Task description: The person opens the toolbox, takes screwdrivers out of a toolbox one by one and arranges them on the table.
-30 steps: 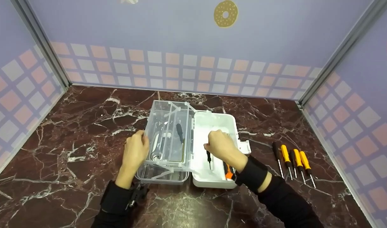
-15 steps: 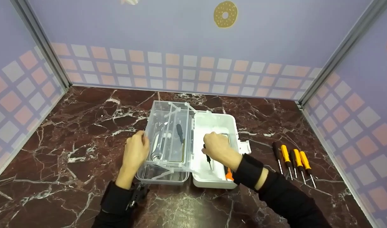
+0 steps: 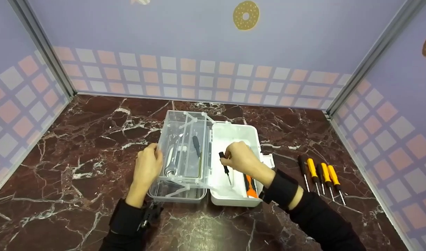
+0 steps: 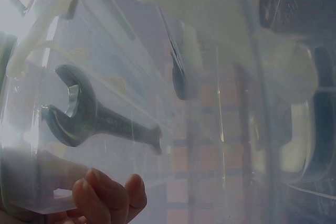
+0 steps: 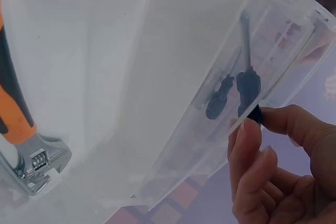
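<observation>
My right hand (image 3: 242, 157) pinches a small black screwdriver (image 3: 225, 168) by its handle, tip pointing down over the white toolbox base (image 3: 216, 201). In the right wrist view the screwdriver (image 5: 248, 85) overlaps a clear tray wall, between thumb and fingertips. At the left, my left hand (image 3: 148, 164) holds the outer edge of the clear toolbox tray (image 3: 185, 122), its fingers (image 4: 107, 195) curled at the rim. Through the plastic an open-end wrench (image 4: 84, 108) shows. A dark-handled screwdriver (image 3: 197, 144) lies in the same tray.
An orange-and-black adjustable wrench (image 3: 250, 188) lies in the base's right side, partly behind my wrist. The white latch (image 3: 268, 160) sticks out on the right. Several screwdrivers (image 3: 324, 176) with yellow or black handles lie on the marble-patterned table (image 3: 94, 209). Patterned walls enclose it.
The black screwdriver has tilted and its handle top now shows to the left of my right hand. More of the adjustable wrench is uncovered. My left hand stays at the tray edge.
</observation>
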Action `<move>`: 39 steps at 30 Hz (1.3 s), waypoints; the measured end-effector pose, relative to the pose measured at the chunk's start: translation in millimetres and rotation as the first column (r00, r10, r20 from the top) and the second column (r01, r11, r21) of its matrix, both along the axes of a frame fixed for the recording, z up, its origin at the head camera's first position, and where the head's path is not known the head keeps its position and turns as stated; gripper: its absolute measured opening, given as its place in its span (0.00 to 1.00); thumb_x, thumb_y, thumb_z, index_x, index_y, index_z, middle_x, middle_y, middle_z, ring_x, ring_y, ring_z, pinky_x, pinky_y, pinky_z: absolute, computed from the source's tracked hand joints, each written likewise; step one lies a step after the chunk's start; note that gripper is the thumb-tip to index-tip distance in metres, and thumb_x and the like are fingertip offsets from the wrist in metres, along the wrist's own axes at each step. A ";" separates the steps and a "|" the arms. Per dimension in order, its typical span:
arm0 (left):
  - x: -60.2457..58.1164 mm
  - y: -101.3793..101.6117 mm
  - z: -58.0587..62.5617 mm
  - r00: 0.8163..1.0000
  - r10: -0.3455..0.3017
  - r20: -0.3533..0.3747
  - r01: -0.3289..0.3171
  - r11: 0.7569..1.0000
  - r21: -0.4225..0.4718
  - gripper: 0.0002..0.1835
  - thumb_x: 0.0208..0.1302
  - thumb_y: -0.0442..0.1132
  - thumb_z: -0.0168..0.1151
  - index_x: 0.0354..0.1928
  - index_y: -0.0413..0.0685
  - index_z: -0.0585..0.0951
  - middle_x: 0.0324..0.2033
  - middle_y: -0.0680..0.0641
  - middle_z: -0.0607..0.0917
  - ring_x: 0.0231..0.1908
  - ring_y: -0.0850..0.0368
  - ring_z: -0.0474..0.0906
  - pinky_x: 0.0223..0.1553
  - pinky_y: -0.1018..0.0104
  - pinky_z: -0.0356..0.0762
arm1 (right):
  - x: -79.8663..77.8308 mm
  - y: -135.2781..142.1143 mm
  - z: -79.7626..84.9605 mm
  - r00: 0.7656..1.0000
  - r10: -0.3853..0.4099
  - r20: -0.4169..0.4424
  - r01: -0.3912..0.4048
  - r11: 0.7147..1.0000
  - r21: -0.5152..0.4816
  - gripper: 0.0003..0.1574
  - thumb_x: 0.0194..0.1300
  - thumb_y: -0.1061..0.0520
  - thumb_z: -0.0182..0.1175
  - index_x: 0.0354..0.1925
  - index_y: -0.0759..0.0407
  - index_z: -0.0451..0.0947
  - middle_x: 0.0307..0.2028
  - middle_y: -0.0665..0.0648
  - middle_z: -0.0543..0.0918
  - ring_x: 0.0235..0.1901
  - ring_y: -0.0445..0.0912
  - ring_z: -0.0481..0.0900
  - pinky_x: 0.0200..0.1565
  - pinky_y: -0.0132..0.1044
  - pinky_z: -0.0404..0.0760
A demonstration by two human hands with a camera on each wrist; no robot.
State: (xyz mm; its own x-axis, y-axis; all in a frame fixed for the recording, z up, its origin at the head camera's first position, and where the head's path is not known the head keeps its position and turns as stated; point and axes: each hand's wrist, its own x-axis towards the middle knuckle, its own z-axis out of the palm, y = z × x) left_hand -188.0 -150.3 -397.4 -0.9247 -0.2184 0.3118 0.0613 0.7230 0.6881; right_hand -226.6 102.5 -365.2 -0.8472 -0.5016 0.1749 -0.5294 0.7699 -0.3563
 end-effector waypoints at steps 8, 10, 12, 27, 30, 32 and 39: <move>-1.5 -0.5 -1.0 1.000 -0.003 0.022 0.003 1.000 0.008 0.13 0.58 0.30 0.48 0.42 0.30 0.76 0.31 0.30 0.80 0.32 0.35 0.77 0.34 0.45 0.72 | 2.5 9.4 19.9 0.992 0.091 0.083 -0.075 0.981 -0.178 0.07 0.50 0.61 0.59 0.21 0.64 0.74 0.17 0.54 0.79 0.17 0.39 0.73 0.23 0.31 0.74; -1.4 -0.2 -0.7 1.000 -0.004 0.031 0.004 1.000 0.013 0.13 0.59 0.30 0.48 0.42 0.30 0.76 0.31 0.30 0.80 0.32 0.35 0.77 0.35 0.46 0.72 | 2.8 12.5 26.5 0.990 0.099 0.097 -0.076 0.973 -0.217 0.06 0.51 0.61 0.59 0.23 0.64 0.74 0.19 0.55 0.80 0.18 0.40 0.75 0.24 0.31 0.75; -1.4 0.2 -0.7 0.999 -0.002 0.034 0.001 1.000 0.013 0.13 0.59 0.31 0.48 0.42 0.31 0.76 0.32 0.30 0.80 0.33 0.35 0.77 0.35 0.46 0.72 | 3.3 16.9 33.3 0.991 0.095 0.095 -0.069 0.965 -0.253 0.06 0.52 0.62 0.59 0.25 0.65 0.74 0.20 0.55 0.80 0.20 0.42 0.77 0.26 0.31 0.76; 1.2 -2.2 0.2 0.999 0.003 0.038 -0.004 1.000 0.010 0.13 0.59 0.32 0.47 0.43 0.32 0.76 0.33 0.30 0.80 0.33 0.34 0.77 0.35 0.44 0.72 | -9.2 98.4 53.2 0.971 -0.231 0.055 0.238 0.949 -0.208 0.11 0.54 0.60 0.60 0.33 0.69 0.76 0.26 0.61 0.81 0.22 0.48 0.78 0.27 0.37 0.77; 1.4 -2.1 0.5 0.999 0.004 0.045 -0.005 1.000 0.009 0.13 0.59 0.31 0.47 0.43 0.32 0.76 0.34 0.29 0.79 0.33 0.34 0.76 0.34 0.45 0.72 | -15.5 119.1 44.0 0.957 -0.289 0.016 0.288 0.943 -0.168 0.11 0.54 0.60 0.60 0.31 0.69 0.77 0.25 0.61 0.81 0.21 0.47 0.77 0.28 0.40 0.76; 1.2 -1.6 0.7 0.999 0.007 0.047 -0.007 1.000 0.009 0.14 0.59 0.31 0.47 0.43 0.32 0.76 0.35 0.29 0.79 0.33 0.33 0.76 0.34 0.44 0.72 | -19.2 131.2 36.2 0.948 -0.319 0.002 0.316 0.938 -0.140 0.11 0.53 0.59 0.59 0.30 0.69 0.77 0.24 0.61 0.81 0.20 0.46 0.76 0.28 0.41 0.75; 0.9 0.8 0.9 0.999 -0.002 0.049 0.002 1.000 0.004 0.14 0.60 0.32 0.46 0.43 0.32 0.76 0.33 0.30 0.80 0.33 0.34 0.77 0.35 0.45 0.72 | -29.3 163.1 2.6 0.919 -0.392 0.039 0.394 0.916 -0.074 0.11 0.53 0.58 0.59 0.26 0.68 0.78 0.20 0.60 0.80 0.18 0.48 0.75 0.27 0.43 0.72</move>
